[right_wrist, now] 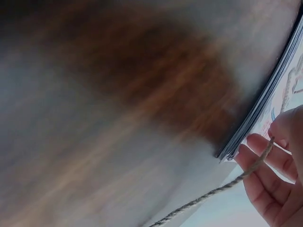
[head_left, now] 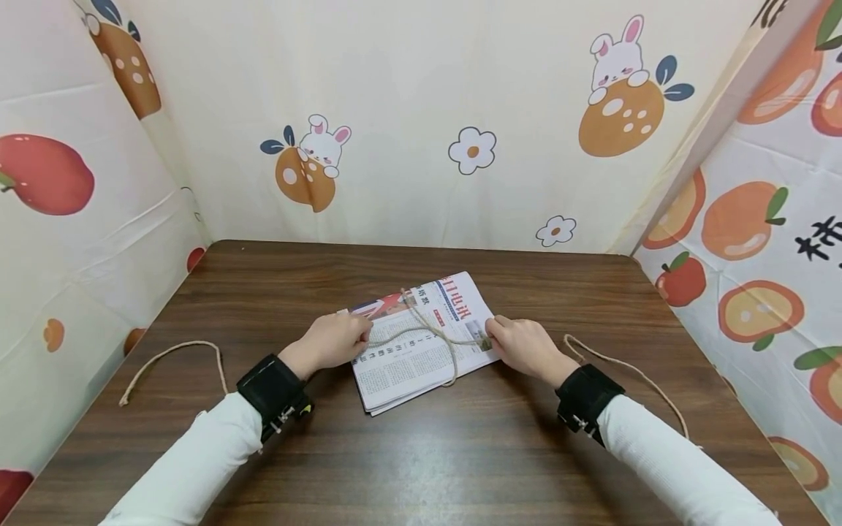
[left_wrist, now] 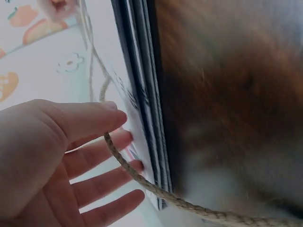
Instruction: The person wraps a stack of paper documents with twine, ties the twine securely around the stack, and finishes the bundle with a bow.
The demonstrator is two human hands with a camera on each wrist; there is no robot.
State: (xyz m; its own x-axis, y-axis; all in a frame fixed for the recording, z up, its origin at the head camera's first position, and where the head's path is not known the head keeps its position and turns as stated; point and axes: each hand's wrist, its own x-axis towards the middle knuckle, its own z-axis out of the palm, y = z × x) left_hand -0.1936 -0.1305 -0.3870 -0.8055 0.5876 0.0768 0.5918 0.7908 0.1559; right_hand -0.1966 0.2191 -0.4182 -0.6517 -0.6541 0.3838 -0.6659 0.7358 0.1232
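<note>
A folded stack of newspapers (head_left: 411, 358) lies at a slant on the table, with a thin beige rope (head_left: 421, 329) crossing over its top. At the stack's left side, my left hand (head_left: 332, 337) pinches the rope between thumb and index finger; in the left wrist view the other fingers of that hand (left_wrist: 61, 151) are spread beside the layered paper edge. On the opposite side my right hand (head_left: 522, 347) pinches the rope too, as the right wrist view shows with the rope (right_wrist: 203, 196) running out from the thumb and fingers. The rope's part beneath the papers is hidden.
One loose rope end (head_left: 174, 349) curls on the table's left side, and another length of rope (head_left: 631, 365) trails past my right wrist. The brown wooden table (head_left: 421, 467) meets a printed curtain (head_left: 401, 88) at its back, with more curtains on both sides.
</note>
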